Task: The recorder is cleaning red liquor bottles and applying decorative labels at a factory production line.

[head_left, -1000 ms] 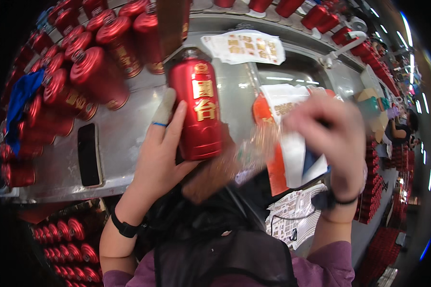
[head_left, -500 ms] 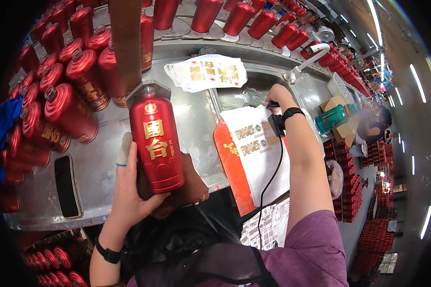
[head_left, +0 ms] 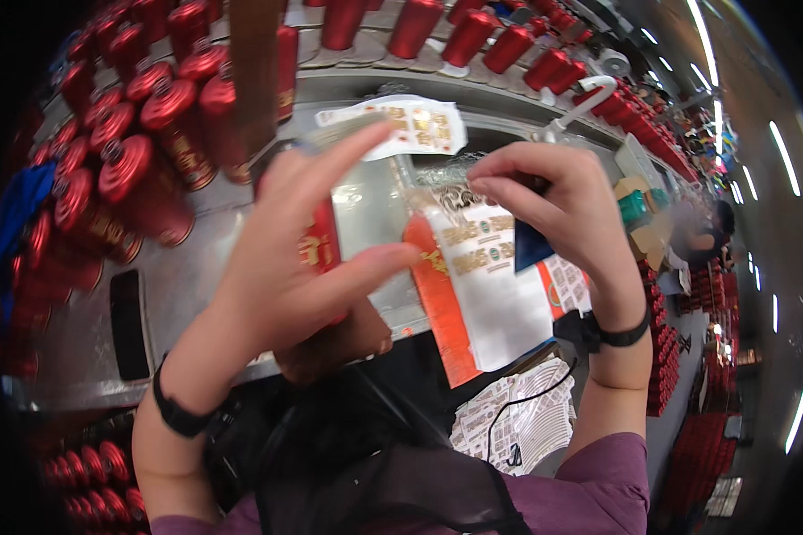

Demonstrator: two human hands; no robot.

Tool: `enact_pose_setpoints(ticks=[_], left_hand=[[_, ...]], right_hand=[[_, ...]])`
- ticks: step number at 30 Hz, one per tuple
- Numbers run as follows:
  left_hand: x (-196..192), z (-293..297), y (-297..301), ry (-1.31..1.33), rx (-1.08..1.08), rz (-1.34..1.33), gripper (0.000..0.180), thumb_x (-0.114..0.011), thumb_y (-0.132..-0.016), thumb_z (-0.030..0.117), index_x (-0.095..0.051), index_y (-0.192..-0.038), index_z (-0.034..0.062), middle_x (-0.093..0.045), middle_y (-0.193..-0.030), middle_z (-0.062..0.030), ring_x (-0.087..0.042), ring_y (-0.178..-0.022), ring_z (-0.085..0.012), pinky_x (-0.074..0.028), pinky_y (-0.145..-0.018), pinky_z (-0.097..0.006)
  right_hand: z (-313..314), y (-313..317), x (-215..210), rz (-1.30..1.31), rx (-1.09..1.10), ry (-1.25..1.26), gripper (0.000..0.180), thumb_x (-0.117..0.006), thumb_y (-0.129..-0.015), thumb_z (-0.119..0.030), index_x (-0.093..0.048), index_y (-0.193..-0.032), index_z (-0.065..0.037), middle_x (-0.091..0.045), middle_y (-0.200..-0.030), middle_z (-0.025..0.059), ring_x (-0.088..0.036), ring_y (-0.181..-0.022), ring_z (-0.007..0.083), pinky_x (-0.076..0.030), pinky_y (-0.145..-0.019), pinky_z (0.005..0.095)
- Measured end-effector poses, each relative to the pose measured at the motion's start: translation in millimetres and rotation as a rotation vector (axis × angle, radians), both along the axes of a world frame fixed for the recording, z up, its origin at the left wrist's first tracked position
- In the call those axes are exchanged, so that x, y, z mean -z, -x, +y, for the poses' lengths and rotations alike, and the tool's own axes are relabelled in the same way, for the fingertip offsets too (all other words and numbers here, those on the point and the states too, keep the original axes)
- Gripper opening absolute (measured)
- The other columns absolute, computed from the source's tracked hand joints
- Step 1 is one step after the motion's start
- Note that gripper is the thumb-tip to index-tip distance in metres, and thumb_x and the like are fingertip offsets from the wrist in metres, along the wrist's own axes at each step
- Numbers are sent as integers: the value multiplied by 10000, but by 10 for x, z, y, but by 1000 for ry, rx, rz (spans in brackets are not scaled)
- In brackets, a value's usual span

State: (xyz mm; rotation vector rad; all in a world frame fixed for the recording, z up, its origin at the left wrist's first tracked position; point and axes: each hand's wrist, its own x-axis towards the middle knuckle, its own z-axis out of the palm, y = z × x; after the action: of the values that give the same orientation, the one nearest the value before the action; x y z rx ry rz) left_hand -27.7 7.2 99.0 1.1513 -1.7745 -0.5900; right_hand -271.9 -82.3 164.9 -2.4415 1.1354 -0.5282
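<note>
My left hand [head_left: 281, 259] is raised with thumb and fingers spread, holding nothing. Behind it, mostly hidden, a red bottle with gold lettering [head_left: 324, 236] rests against the brown padded support [head_left: 335, 352]. The fingertips of my right hand [head_left: 567, 192] pinch a small clear decal with dark lettering [head_left: 455, 198], slightly blurred. A dark blue flat scraper [head_left: 532, 248] sticks out from under the same palm. Below the decal lies a white decal sheet [head_left: 509, 312] with gold lettering, on top of an orange-red card [head_left: 437, 303].
Red bottles [head_left: 147, 192] crowd the left of the metal bench, near a black phone [head_left: 130, 325]. Another decal sheet [head_left: 424, 129] lies by the sink with its white tap [head_left: 580, 105]. Bottles [head_left: 468, 40] line the far conveyor. Printed sheets [head_left: 517, 419] sit below the bench edge.
My left hand has let go of the bottle and risen to the right, fingers spread. My right hand has drawn back toward me and turned, with a decal now at its fingertips.
</note>
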Motion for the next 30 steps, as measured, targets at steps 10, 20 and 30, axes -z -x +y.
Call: enact_pose_setpoints(ticks=[10,20,30], left_hand=[[248,495,-317,-374,46,273,90,-785,-806,64,-725,-857,20,-721,-817,-47,-650,-794,-120,-448,-1040,-393],[700,589,-549,-505,-191,286,122,-755,-864,104,-720,-878,-12,-703,-789,-23,-607,-769,-61,-483,-727,-239],[870,528,-532,-583,-174,465,115,-732,-888,98,-718,-896,-15,-712,-810,-23,-603,-759,-51,-465,-692,-219]], right_hand=[[690,-193,310,-464,18,-371,131,-733,-850,4,-724,-978,32,-717,-838,33,-629,-728,51,-481,-656,187],[768,-336,1299,-720,162,-746,90,-684,-920,-50,-683,-993,3,-686,-781,14,-584,-661,35,-435,-600,182],[704,-370,1401,-747,195,-777,96,-683,-927,-70,-673,-997,-5,-693,-786,25,-599,-681,38,-438,-602,182]])
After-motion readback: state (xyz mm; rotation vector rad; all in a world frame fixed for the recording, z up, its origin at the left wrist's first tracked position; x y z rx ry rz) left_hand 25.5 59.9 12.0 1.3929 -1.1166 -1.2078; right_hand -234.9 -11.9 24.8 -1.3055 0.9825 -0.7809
